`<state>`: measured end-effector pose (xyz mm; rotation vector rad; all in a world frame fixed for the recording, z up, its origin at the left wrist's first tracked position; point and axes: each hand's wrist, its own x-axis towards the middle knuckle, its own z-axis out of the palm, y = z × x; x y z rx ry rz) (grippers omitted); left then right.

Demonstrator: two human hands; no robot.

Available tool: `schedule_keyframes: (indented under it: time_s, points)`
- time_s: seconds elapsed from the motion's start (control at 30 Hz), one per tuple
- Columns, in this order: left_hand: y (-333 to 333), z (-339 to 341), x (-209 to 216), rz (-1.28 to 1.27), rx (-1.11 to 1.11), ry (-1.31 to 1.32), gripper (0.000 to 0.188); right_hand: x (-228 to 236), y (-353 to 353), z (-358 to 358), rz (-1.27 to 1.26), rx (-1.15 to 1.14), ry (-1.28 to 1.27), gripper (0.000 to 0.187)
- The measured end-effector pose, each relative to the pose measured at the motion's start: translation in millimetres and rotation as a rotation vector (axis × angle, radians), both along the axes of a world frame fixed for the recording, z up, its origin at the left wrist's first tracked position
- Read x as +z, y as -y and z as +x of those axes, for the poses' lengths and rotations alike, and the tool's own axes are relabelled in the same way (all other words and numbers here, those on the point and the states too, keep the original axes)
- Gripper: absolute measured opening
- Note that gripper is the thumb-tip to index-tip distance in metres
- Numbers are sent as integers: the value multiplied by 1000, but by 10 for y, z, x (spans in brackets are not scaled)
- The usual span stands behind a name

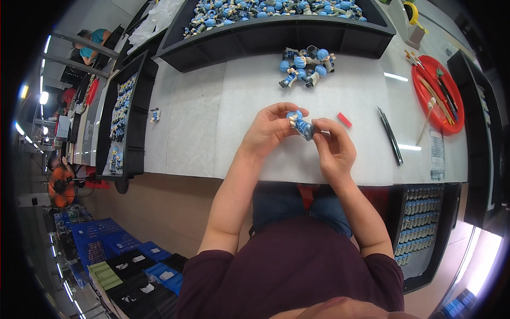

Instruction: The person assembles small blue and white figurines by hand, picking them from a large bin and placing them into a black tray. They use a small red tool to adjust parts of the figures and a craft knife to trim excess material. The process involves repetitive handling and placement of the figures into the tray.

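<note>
Between my two hands is a small figurine (303, 126) with a blue head and blue clothing, held above the white-covered table (196, 117). My left hand (272, 127) is closed round its head end. The fingertips of my right hand (334, 146) pinch its lower, greyish end. Just right of my right hand lies a small red block (344, 119). Beyond my hands, several similar blue-haired figurines (307, 66) lie in a loose cluster. One more tiny figurine (154, 115) lies by itself at the left.
A large black bin (276, 36) heaped with figurines stands at the back. A black tray (137, 119) of figurines is at the left, another tray (425, 266) low at the right. Dark pens or tweezers (391, 135) and a red dish (425, 95) with brushes lie right.
</note>
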<state>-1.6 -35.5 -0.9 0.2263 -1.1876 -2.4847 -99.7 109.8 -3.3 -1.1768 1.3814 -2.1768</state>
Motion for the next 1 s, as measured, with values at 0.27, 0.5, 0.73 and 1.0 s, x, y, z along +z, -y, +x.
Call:
schedule_keyframes:
  time_s: [0.27,0.5,0.73,1.0]
  points:
    - [-33,-14,53,-70,92,56,30,17,0,-11,90,4,12,27]
    - [-70,-47,129,-49,188,169,32,-3,23,-16,219,42,187,32]
    - [-80,-49,82,-66,204,137,29,-30,35,-14,248,80,190,33]
    - [-60,-31,62,-54,178,90,30,-21,38,-9,264,117,182,32]
